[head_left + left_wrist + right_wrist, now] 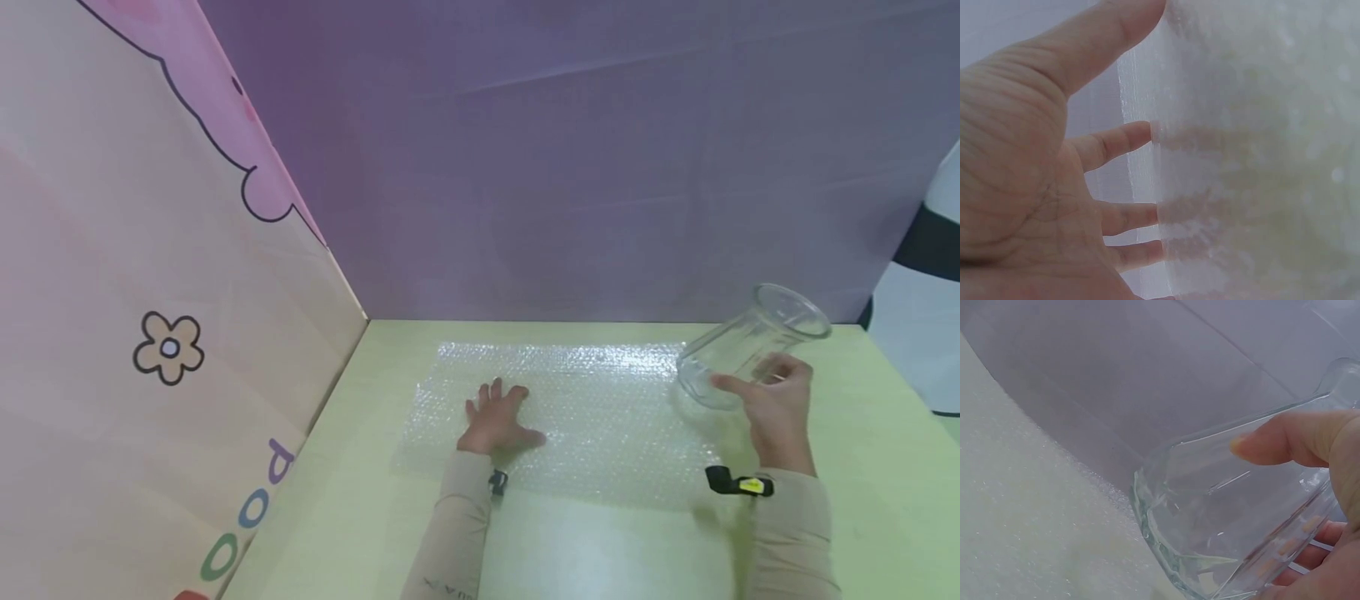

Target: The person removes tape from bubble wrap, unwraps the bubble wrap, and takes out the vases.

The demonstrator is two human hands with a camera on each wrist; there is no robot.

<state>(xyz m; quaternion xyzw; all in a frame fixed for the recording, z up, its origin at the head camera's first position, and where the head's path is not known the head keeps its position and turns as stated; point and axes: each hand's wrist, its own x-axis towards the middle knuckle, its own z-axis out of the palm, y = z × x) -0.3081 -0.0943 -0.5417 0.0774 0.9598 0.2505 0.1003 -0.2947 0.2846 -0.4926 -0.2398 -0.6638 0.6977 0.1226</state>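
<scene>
A clear glass vase (750,342) with a flared rim is tilted above the right end of the bubble wrap (600,433), its mouth toward the upper right. My right hand (780,408) grips its side; in the right wrist view the thumb (1291,437) lies along one face and the fingers (1310,556) show through the glass from the other. The bubble wrap lies flat on the table. On its left part rests my left hand (497,421), fingers spread. In the left wrist view the fingertips meet the bubble wrap (1260,156), and their tips are blurred against it.
The pale yellow-green table (600,550) runs back to a purple-grey backdrop (562,167). A printed panel (90,333) with a flower and letters stands along the left side. At the far right is a white and black printed shape (930,317).
</scene>
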